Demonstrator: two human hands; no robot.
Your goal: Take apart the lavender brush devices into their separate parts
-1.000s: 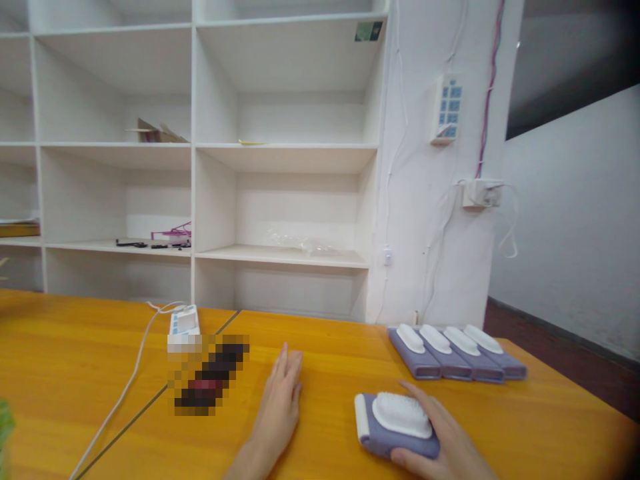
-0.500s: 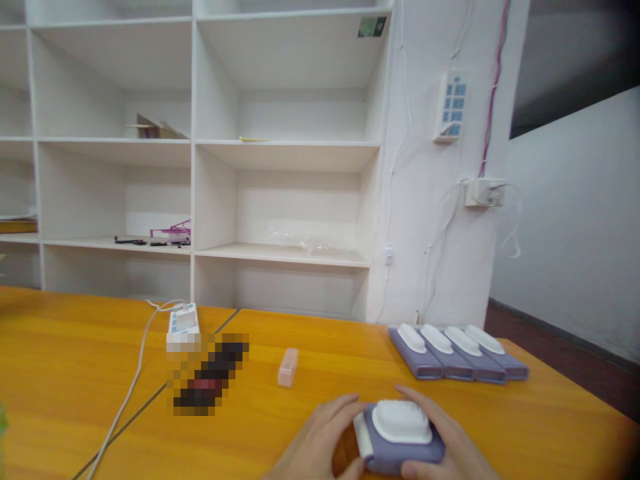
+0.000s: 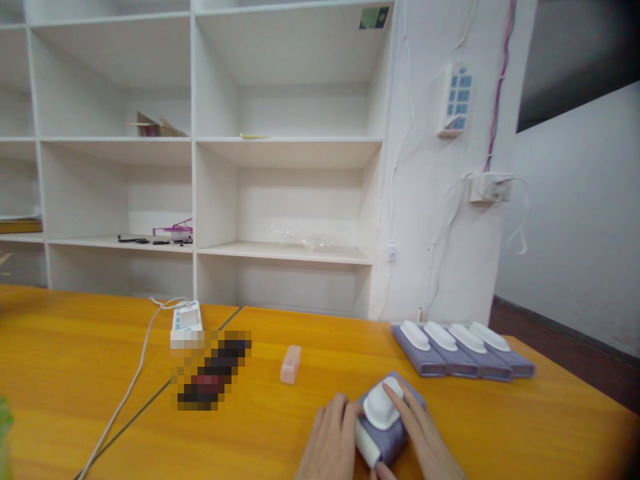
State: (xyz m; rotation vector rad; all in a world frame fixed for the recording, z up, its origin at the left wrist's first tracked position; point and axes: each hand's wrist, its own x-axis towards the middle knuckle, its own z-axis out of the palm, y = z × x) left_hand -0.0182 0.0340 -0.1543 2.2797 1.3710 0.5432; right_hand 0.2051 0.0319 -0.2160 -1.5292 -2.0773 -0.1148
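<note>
A grey-purple box (image 3: 393,440) with a pale strip at its left end stands turned at an angle on the table in front of me. A white oval piece (image 3: 379,409) sits on its top. My left hand (image 3: 330,433) presses against the box's left side, its fingers close together and curled. Over the right side lies my right hand (image 3: 423,430), with fingers reaching onto the white piece and the thumb low at the near edge. My palms hide part of the box's sides.
Several matching boxes (image 3: 460,363) with white tops lie in a row at the right back. A small pink translucent case (image 3: 291,365), a blurred dark item (image 3: 215,377) and a power strip (image 3: 187,323) with a white cable (image 3: 135,380) are further left. White shelves (image 3: 285,253) rise behind the table.
The box has turned so that its far end points up and to the right. My right fingers have moved from its right side onto the white top, and my left fingers have drawn together.
</note>
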